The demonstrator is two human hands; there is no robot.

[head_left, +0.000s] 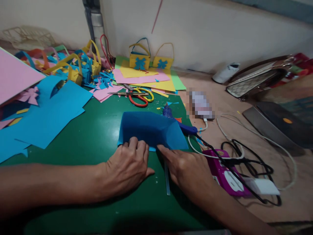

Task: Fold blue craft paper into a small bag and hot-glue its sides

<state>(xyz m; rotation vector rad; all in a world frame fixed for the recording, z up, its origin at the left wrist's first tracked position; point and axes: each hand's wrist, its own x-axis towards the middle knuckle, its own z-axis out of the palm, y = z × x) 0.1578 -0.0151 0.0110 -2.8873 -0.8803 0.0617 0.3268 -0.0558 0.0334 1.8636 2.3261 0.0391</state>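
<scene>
A sheet of blue paper (149, 124), folded up at its sides like an open tray, sits on the green board in front of me. My left hand (128, 163) is closed, its curled fingers on the near left edge of the paper. With its index finger stretched along the near edge, my right hand (186, 166) grips the paper; its other fingers are bent and partly hidden. A translucent glue stick (167, 179) lies between my hands. Behind the paper's right side is a blue glue gun (188, 129), partly covered by it.
Scissors (138, 99) lie beyond the paper on the green board (93, 130). Blue sheets (53, 111) and small paper bags (73, 73) pile up at left. Two yellow paper bags (140, 62) stand at the back. A phone (201, 104), cables and a purple power strip (223, 173) are at right.
</scene>
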